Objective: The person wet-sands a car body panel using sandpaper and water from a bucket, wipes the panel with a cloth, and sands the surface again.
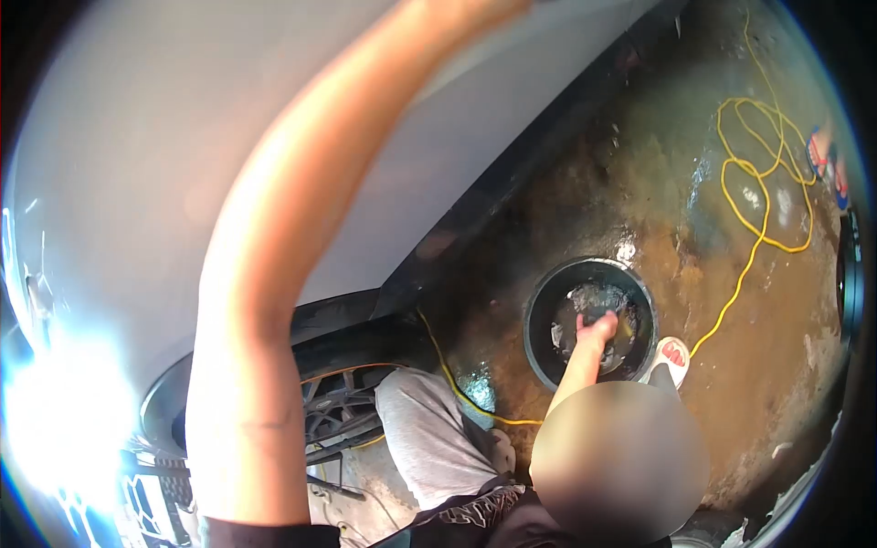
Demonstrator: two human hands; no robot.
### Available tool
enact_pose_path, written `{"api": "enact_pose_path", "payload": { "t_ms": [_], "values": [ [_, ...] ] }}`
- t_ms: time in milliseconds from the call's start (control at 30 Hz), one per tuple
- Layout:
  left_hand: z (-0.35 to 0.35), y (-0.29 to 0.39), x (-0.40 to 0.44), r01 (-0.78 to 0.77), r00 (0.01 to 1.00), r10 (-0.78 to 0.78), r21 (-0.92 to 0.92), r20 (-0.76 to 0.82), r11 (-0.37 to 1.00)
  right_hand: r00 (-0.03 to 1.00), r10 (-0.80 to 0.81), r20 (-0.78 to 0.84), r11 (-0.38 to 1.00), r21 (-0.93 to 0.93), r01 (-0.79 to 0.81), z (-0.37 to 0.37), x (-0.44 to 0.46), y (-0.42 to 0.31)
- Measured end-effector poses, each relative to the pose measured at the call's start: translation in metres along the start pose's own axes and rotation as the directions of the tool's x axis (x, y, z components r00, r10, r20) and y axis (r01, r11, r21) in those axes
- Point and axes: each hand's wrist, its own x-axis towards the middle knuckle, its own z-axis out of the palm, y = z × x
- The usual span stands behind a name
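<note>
My right hand (598, 327) reaches down into a round black tub (540, 352), with the fingers curled around something dark that I cannot make out. Foamy, greyish water (592, 297) shows in the tub around the fingers. My left arm (274, 219) stretches up across the large grey-white body panel of a car (128, 137). Only the edge of my left hand (484, 7) shows at the top of the view, so its fingers are hidden. A blurred round patch covers the area next to my right arm.
A yellow cord or hose (766, 205) lies looped on the wet brown floor (676, 265). Another person's sandalled feet (827, 164) stand at the far right. A car wheel (343, 411) is at lower left, and a slippered foot (673, 356) rests beside the tub.
</note>
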Motion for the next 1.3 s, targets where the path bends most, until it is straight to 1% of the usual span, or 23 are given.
{"api": "enact_pose_path", "payload": {
  "t_ms": [33, 100, 167, 200, 267, 333, 400, 467, 500, 533, 567, 600, 667, 733, 800, 867, 933, 1000, 1033, 1067, 1100, 1200, 1300],
  "values": [
    [0.000, 0.016, -0.026, 0.014, 1.000, -0.014, 0.009, -0.015, 1.000, 0.997, 0.071, 0.022, 0.997, 0.015, -0.072, -0.006, 0.009, -0.011],
    [-0.012, 0.056, -0.094, -0.290, 0.943, 0.319, -0.234, 0.095, 0.928, 0.978, 0.206, 0.036, 0.978, 0.012, -0.206, -0.025, 0.047, -0.023],
    [0.013, 0.096, -0.166, -0.332, 0.882, 0.406, -0.298, 0.239, 0.895, 0.979, 0.203, 0.025, 0.978, -0.059, -0.201, -0.032, 0.062, -0.028],
    [0.025, 0.113, -0.203, -0.241, 0.925, 0.354, -0.506, 0.139, 0.828, 0.985, 0.165, -0.051, 0.983, -0.074, -0.168, -0.026, 0.052, -0.027],
    [0.009, 0.150, -0.239, 0.022, 0.941, 0.202, -0.646, 0.271, 0.763, 0.986, 0.138, -0.096, 0.980, -0.129, -0.150, -0.021, 0.049, -0.018],
    [0.001, 0.187, -0.254, 0.225, 0.946, 0.056, -0.773, 0.319, 0.593, 0.988, 0.151, 0.015, 0.981, -0.123, -0.148, -0.033, 0.092, -0.006],
    [-0.014, 0.222, -0.250, 0.371, 0.841, 0.200, -0.805, 0.502, 0.463, 0.996, 0.037, 0.077, 0.992, -0.122, -0.027, -0.030, 0.075, 0.000],
    [-0.007, 0.267, -0.253, 0.470, 0.706, 0.424, -0.823, 0.567, 0.318, 0.997, -0.050, -0.063, 0.977, -0.210, 0.035, -0.023, 0.062, 0.001],
    [0.006, 0.293, -0.258, 0.558, 0.584, 0.536, -0.782, 0.609, 0.280, 0.978, 0.024, 0.209, 0.998, -0.055, -0.013, -0.042, 0.100, 0.009],
    [0.016, 0.315, -0.258, 0.622, 0.397, 0.641, -0.706, 0.657, 0.338, 0.902, 0.063, 0.428, 0.994, -0.107, -0.018, -0.050, 0.118, 0.010],
    [0.026, 0.340, -0.262, 0.662, 0.198, 0.684, -0.610, 0.702, 0.435, 0.969, 0.013, 0.247, 0.992, -0.125, 0.019, -0.046, 0.107, 0.004],
    [0.036, 0.366, -0.274, 0.617, 0.138, 0.666, -0.589, 0.733, 0.522, 0.998, -0.038, 0.053, 0.988, -0.148, 0.045, -0.041, 0.083, 0.004],
    [0.050, 0.428, -0.311, 0.752, 0.135, 0.490, -0.411, 0.861, 0.515, 0.984, -0.107, -0.140, 0.965, -0.254, 0.069, -0.029, 0.036, -0.005],
    [0.068, 0.514, -0.368, 0.644, 0.311, 0.299, -0.431, 0.902, 0.631, 0.999, -0.030, 0.044, 0.987, -0.159, 0.036, -0.044, 0.081, 0.005],
    [0.061, 0.500, -0.351, 0.634, 0.261, 0.332, -0.420, 0.906, 0.649, 0.998, -0.049, -0.036, 0.989, -0.140, 0.043, -0.041, 0.071, 0.000],
    [0.057, 0.443, -0.309, 0.774, 0.052, 0.509, -0.356, 0.859, 0.523, 0.998, -0.033, -0.058, 0.993, -0.115, 0.026, -0.034, 0.050, -0.012],
    [0.031, 0.377, -0.290, 0.801, 0.052, 0.469, -0.317, 0.882, 0.507, 0.991, -0.049, -0.122, 0.984, -0.175, 0.027, -0.036, 0.059, 0.001],
    [-0.007, 0.299, -0.279, 0.912, 0.217, 0.482, -0.353, 0.849, 0.210, 0.973, 0.055, 0.225, 0.969, -0.245, 0.002, -0.050, 0.037, 0.001],
    [-0.025, 0.265, -0.280, 0.906, 0.328, 0.463, -0.413, 0.824, 0.093, 0.941, 0.207, 0.269, 0.955, -0.264, -0.134, -0.035, -0.009, -0.002],
    [-0.043, 0.240, -0.280, 0.879, 0.439, 0.440, -0.476, 0.784, -0.029, 0.953, 0.150, 0.263, 0.960, -0.267, -0.078, -0.015, -0.061, -0.001],
    [-0.058, 0.223, -0.275, 0.886, 0.424, 0.450, -0.463, 0.786, -0.027, 0.953, 0.135, 0.271, 0.958, -0.283, -0.055, -0.005, -0.093, -0.007],
    [-0.099, 0.195, -0.252, 0.815, 0.574, 0.177, -0.536, 0.800, -0.220, 0.924, 0.042, 0.380, 0.936, -0.339, 0.097, 0.022, -0.161, -0.016],
    [-0.150, 0.137, -0.197, 0.769, 0.506, 0.001, -0.450, 0.863, -0.453, 0.781, -0.258, 0.568, 0.772, -0.366, 0.520, 0.055, -0.214, -0.032]
  ]
}}
